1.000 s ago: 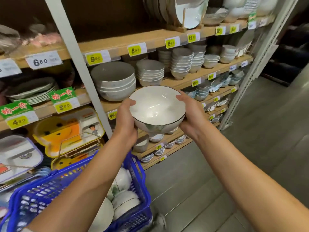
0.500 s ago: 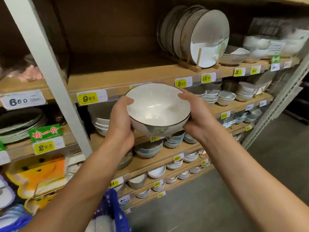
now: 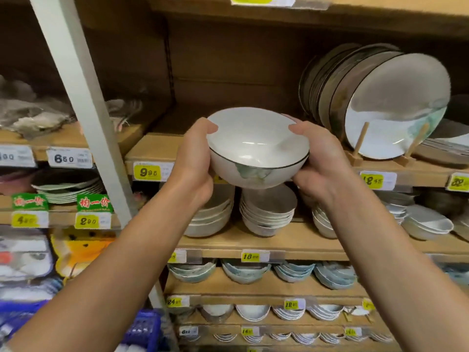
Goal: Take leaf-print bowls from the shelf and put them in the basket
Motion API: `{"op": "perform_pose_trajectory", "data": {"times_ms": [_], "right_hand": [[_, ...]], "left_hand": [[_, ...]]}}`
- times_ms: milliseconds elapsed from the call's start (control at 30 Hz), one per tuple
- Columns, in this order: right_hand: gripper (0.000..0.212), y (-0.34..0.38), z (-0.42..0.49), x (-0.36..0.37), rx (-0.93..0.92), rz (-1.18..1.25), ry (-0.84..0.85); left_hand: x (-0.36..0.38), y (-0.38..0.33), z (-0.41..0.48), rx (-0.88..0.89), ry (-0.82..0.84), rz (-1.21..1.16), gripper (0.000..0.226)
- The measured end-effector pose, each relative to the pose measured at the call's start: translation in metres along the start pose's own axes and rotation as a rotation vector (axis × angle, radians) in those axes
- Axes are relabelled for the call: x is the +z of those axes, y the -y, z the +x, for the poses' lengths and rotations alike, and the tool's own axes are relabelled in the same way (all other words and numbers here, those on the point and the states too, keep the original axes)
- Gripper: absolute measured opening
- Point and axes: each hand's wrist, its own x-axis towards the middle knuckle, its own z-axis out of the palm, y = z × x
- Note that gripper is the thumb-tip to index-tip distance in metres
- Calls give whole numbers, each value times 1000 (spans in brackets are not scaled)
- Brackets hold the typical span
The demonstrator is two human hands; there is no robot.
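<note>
Before the wooden shelf [image 3: 157,148], both forearms reach up and forward, left hand [image 3: 194,163] and right hand [image 3: 323,162] clasping opposite sides of the leaf-print bowl [image 3: 256,151], thumbs hooked over its rim.

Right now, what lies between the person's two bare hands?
In the head view, a white leaf-print bowl with a dark rim sits between the left hand and the right hand, which both grip it.
</note>
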Motion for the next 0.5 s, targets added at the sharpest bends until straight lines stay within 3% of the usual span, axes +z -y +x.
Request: {"op": "perform_pose_trajectory", "data": {"times_ms": [233, 500], "right_hand": [[39, 17, 61, 2, 28, 8, 69], [24, -1, 112, 21, 62, -36, -11]], "left_hand": [[23, -7, 36, 66, -124, 9, 35], [16, -5, 84, 36, -173, 27, 40]]}}
